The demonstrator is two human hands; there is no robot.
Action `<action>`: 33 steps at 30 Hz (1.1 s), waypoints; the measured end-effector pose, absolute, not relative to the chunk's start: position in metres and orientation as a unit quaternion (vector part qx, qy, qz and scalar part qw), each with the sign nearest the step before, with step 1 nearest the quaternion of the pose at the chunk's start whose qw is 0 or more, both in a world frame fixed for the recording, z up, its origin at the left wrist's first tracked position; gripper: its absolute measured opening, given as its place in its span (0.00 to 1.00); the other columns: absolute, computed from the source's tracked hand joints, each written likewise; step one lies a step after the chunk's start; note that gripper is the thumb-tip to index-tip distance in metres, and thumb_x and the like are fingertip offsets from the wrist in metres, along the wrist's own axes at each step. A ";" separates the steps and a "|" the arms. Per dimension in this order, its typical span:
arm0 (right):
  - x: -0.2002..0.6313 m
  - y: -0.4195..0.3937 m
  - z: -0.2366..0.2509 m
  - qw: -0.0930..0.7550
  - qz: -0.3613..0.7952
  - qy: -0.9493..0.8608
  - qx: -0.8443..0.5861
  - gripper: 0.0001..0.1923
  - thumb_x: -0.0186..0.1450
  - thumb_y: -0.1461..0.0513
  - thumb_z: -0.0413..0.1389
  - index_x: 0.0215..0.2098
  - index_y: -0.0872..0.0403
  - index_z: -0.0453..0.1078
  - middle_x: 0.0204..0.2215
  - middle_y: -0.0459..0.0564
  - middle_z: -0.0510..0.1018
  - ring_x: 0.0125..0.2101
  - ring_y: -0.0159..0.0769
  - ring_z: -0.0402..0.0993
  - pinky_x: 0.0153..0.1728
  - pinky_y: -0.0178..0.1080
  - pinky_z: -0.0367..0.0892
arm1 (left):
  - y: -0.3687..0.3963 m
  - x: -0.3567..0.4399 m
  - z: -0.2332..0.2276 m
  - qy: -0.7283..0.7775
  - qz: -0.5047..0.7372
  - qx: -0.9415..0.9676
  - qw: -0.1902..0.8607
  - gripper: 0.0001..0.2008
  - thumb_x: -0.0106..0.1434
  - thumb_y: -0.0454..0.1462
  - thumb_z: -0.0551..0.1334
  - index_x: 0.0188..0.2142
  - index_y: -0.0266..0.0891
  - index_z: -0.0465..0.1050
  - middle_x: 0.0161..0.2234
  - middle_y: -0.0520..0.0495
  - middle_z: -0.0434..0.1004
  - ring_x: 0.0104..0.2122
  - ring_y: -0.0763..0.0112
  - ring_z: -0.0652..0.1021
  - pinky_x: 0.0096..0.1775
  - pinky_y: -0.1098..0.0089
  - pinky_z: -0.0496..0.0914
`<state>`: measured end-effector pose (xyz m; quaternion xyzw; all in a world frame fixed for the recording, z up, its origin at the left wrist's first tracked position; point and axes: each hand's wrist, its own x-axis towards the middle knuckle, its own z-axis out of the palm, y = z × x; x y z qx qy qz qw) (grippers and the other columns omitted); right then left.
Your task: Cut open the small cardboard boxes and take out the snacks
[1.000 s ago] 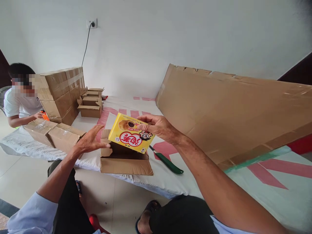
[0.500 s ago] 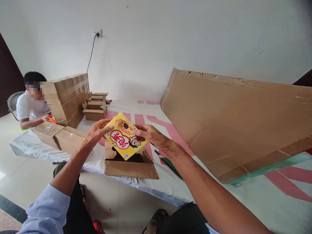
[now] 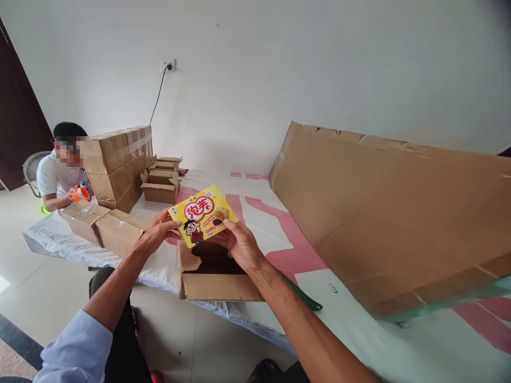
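Both hands are on the yellow box, held up over the open carton at the near edge of the mattress. The left hand pinches its left edge, fingers curled under; the right hand grips the lower right corner, thumb on the front. The print faces the camera, right way up. A green-handled tool lies just right of the carton, partly behind the forearm. A big cardboard sheet leans on the right. Far left, another person holds an orange tape gun beside stacked cartons.
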<state>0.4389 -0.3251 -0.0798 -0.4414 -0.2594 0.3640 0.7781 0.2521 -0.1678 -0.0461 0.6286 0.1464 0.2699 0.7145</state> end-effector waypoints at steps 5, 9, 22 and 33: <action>0.445 -0.323 -0.095 0.766 0.364 -0.263 -0.460 0.24 0.52 0.49 0.76 0.43 0.48 0.78 0.44 0.48 0.87 0.44 0.47 0.84 0.37 0.45 0.84 | -0.160 0.256 -0.053 0.170 0.340 0.586 0.716 0.33 0.54 0.51 0.77 0.54 0.35 0.79 0.50 0.35 0.86 0.42 0.55 0.86 0.38 0.65 0.79; 0.441 -0.320 -0.108 0.764 0.365 -0.260 -0.464 0.24 0.52 0.48 0.76 0.41 0.48 0.79 0.45 0.48 0.87 0.46 0.48 0.84 0.41 0.48 0.84 | -0.166 0.260 -0.062 0.169 0.342 0.581 0.719 0.35 0.55 0.57 0.76 0.53 0.35 0.80 0.49 0.36 0.87 0.41 0.56 0.86 0.39 0.64 0.79; 0.437 -0.314 -0.110 0.754 0.364 -0.279 -0.470 0.21 0.55 0.46 0.74 0.40 0.46 0.78 0.47 0.48 0.87 0.52 0.51 0.83 0.46 0.52 0.84 | -0.157 0.264 -0.068 0.178 0.341 0.584 0.715 0.36 0.54 0.57 0.77 0.54 0.36 0.80 0.48 0.37 0.87 0.42 0.56 0.86 0.40 0.64 0.78; 0.453 -0.293 -0.121 0.769 0.351 -0.221 -0.486 0.23 0.54 0.50 0.75 0.42 0.48 0.77 0.47 0.50 0.87 0.50 0.48 0.83 0.44 0.48 0.84 | -0.136 0.290 -0.072 0.185 0.329 0.582 0.721 0.37 0.51 0.60 0.78 0.50 0.36 0.82 0.46 0.37 0.88 0.42 0.54 0.86 0.41 0.63 0.78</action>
